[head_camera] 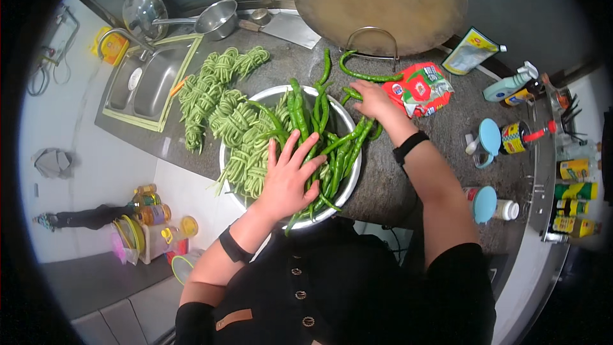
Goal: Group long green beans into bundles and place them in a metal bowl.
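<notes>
My left hand [289, 182] lies with its fingers spread on long green chili peppers [340, 163] in a metal basin [354, 177]. Bundles of long green beans [239, 129] fill the basin's left side, their tips hanging over the rim. Beyond the basin's upper right rim, my right hand [374, 99] has its fingers around a green pepper [353, 93] at the countertop. Two more peppers lie farther back, one straight pepper [326, 64] and one curved pepper [366, 75]. More bean bundles [210, 86] are piled on the counter left of the basin.
A red printed plastic bag [421, 88] lies right of my right hand. Behind stand a large round chopping board [383, 5] in a wire rack, a cleaver [289, 28] and a saucepan [218, 19]. A double sink [155, 81] is at left; lidded jars [488, 141] and bottles line the right.
</notes>
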Demonstrator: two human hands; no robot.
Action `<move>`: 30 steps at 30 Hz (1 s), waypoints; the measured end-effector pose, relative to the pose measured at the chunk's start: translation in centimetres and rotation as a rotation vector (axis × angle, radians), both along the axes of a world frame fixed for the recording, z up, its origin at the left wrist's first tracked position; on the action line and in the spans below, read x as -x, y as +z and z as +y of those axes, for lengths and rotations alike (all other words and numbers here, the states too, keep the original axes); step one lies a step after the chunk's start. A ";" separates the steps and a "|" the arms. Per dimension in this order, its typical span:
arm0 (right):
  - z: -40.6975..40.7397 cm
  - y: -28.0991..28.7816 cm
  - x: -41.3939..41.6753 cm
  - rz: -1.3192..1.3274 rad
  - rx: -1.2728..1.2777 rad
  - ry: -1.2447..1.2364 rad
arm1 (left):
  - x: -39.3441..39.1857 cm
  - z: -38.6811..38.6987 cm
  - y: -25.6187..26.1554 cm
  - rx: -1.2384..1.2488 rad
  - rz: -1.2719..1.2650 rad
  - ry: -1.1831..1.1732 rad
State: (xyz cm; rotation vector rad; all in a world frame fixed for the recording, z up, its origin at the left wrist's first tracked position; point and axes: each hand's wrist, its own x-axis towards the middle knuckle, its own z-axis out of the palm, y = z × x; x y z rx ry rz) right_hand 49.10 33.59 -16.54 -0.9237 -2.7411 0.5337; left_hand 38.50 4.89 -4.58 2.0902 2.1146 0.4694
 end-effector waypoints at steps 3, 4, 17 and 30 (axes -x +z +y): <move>0.1 0.0 0.8 -0.130 -0.179 0.005 | -0.1 -0.1 0.0 0.020 -0.004 0.017; 0.2 0.5 1.2 -0.209 -0.139 0.083 | -0.1 -0.1 0.0 0.024 -0.012 0.022; 4.6 -1.5 4.4 -0.095 -0.092 -0.068 | -0.1 0.4 -0.2 0.020 -0.067 0.048; 2.6 -0.9 9.4 -0.079 -0.122 0.138 | -0.2 0.1 -0.2 0.048 -0.077 0.051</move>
